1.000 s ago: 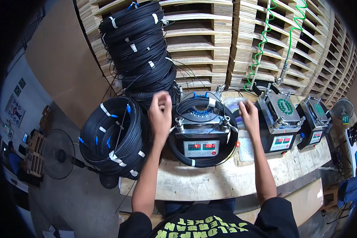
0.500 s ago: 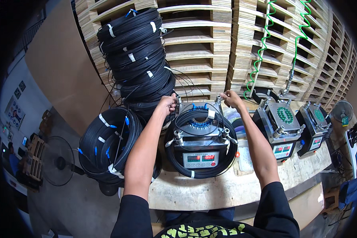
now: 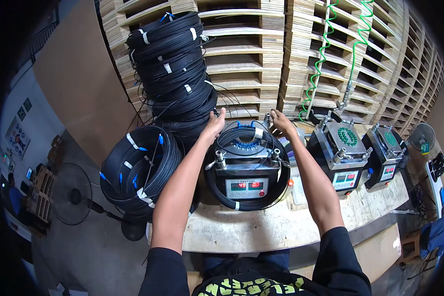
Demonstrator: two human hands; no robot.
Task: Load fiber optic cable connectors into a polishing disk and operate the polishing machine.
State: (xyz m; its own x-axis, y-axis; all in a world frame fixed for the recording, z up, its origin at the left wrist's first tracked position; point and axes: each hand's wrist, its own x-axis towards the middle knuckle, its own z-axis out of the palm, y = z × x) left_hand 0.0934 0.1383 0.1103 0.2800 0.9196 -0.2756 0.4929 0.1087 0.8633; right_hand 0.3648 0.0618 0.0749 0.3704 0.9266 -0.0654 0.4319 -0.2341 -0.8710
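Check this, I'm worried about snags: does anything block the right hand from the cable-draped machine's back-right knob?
Nothing visible stands between the right hand and that knob; they're right beside each other, contact unclear.

Red digits [image 3: 242,185] (lit) on display panel [image 3: 245,188], yellowish lettering [image 3: 251,284] on shirt [image 3: 230,270].

Both arms reach far, bare below dark sleeves [image 3: 164,266]. Left forearm [image 3: 178,197] angles far and right; right forearm [image 3: 308,170] angles far and left. Left hand [image 3: 214,124]: fingertips pointing far, grip unclear. Right hand [image 3: 283,123]: fingers bent, pointing left, grip unclear. Hands apart, roughly level.
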